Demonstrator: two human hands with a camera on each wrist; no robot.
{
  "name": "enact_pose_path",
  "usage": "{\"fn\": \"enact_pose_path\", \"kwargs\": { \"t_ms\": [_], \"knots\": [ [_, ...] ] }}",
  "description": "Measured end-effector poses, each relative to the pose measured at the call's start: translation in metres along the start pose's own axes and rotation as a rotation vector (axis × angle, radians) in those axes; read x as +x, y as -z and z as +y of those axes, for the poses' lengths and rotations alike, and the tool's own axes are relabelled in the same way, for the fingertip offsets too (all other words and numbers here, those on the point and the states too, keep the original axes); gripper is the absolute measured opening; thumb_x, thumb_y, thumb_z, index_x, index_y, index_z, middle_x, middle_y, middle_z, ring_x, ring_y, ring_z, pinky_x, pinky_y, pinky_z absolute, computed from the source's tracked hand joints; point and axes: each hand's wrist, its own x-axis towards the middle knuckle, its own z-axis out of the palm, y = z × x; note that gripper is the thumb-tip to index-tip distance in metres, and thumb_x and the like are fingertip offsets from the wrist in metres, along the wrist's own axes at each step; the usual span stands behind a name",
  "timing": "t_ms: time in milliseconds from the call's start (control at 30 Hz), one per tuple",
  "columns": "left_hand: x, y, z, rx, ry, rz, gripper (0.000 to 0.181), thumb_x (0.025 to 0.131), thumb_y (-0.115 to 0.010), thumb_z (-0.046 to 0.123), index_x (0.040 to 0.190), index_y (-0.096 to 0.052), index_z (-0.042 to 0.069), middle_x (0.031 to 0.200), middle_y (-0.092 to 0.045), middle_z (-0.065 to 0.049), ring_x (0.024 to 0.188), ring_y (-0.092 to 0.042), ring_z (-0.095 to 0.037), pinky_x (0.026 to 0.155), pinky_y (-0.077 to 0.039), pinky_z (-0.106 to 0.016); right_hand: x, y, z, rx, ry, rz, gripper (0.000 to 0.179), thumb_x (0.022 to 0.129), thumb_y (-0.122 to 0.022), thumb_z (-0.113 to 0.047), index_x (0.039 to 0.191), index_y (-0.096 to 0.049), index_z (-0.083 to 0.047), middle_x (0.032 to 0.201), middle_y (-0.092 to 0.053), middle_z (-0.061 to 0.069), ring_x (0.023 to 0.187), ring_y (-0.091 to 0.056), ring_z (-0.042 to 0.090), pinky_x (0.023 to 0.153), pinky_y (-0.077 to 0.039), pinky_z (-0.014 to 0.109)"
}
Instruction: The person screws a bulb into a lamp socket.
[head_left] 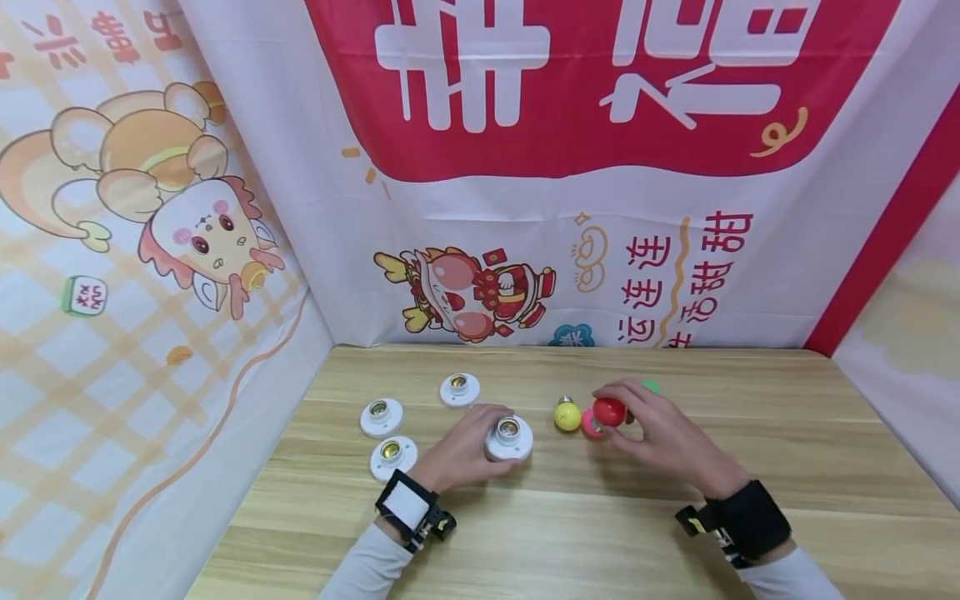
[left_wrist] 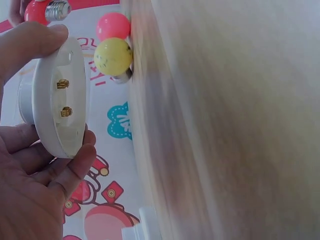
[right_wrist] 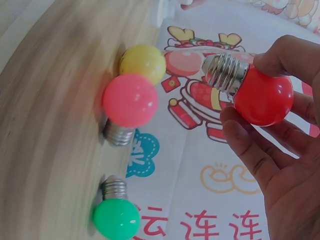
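Note:
My left hand (head_left: 468,450) grips a round white lamp socket (head_left: 508,438) by its rim, its threaded opening facing up in the head view. In the left wrist view, the socket's hollow underside (left_wrist: 70,100) shows two brass screws. My right hand (head_left: 667,433) holds a red light bulb (right_wrist: 265,97) by its globe between thumb and fingers, raised off the table, its metal screw base (right_wrist: 226,73) bare. Below and beside it lie a pink bulb (right_wrist: 131,101) and a yellow bulb (head_left: 567,416). Partly behind the right hand is a green bulb (right_wrist: 117,219).
Left of the left hand, three more white sockets stand on the wooden table (head_left: 570,533): one at the back (head_left: 459,389), one at the far left (head_left: 381,417) and one near the wrist (head_left: 393,457). A printed cloth (head_left: 480,208) hangs along the table's back edge.

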Motion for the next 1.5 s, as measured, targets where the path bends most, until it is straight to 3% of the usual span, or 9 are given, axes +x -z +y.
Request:
{"fn": "enact_pose_path", "kwargs": {
  "t_ms": [333, 767, 1067, 1267, 1500],
  "knots": [
    [0.006, -0.005, 0.01, -0.003, -0.06, -0.023, 0.075, 0.087, -0.087, 0.043, 0.147, -0.057, 0.01, 0.15, -0.06, -0.006, 0.138, -0.056, -0.02, 0.118, -0.052, -0.042, 0.005, -0.003, -0.007, -0.022, 0.056, 0.005, 0.056, 0.084, -0.09, -0.013, 0.135, -0.067, -0.015, 0.132, -0.069, 0.004, 0.113, -0.071, 0.019, 0.09, -0.067, 0.039],
    [0.012, -0.008, 0.025, -0.047, -0.056, -0.068, 0.076, 0.088, -0.087, 0.044, 0.149, -0.056, 0.013, 0.153, -0.057, -0.002, 0.14, -0.054, -0.017, 0.117, -0.052, -0.039, 0.01, -0.002, -0.022, -0.035, 0.107, 0.006, 0.056, 0.084, -0.09, -0.019, 0.134, -0.068, -0.014, 0.133, -0.071, 0.003, 0.117, -0.07, 0.018, 0.094, -0.066, 0.037],
    [0.015, -0.015, 0.031, -0.044, -0.131, -0.085, 0.073, 0.087, -0.088, 0.041, 0.147, -0.057, 0.013, 0.151, -0.059, -0.003, 0.14, -0.054, -0.017, 0.119, -0.05, -0.034, 0.016, -0.001, -0.033, -0.035, 0.151, 0.001, 0.059, 0.082, -0.092, -0.018, 0.136, -0.068, -0.014, 0.134, -0.071, 0.005, 0.119, -0.072, 0.022, 0.096, -0.066, 0.04],
    [0.016, -0.019, 0.034, -0.027, -0.153, -0.096, 0.075, 0.089, -0.086, 0.043, 0.15, -0.054, 0.014, 0.152, -0.058, -0.003, 0.14, -0.053, -0.017, 0.117, -0.051, -0.031, 0.018, -0.001, -0.041, -0.035, 0.192, -0.006, 0.058, 0.083, -0.091, -0.02, 0.136, -0.068, -0.014, 0.134, -0.072, 0.005, 0.12, -0.071, 0.022, 0.097, -0.065, 0.039],
    [0.02, -0.019, 0.041, -0.051, -0.168, -0.091, 0.076, 0.09, -0.086, 0.041, 0.154, -0.051, 0.02, 0.154, -0.057, 0.001, 0.141, -0.053, -0.015, 0.117, -0.052, -0.033, 0.019, -0.003, -0.047, -0.02, 0.184, -0.024, 0.058, 0.084, -0.092, -0.021, 0.136, -0.068, -0.014, 0.134, -0.071, 0.004, 0.119, -0.071, 0.019, 0.094, -0.066, 0.036]
  ]
}}
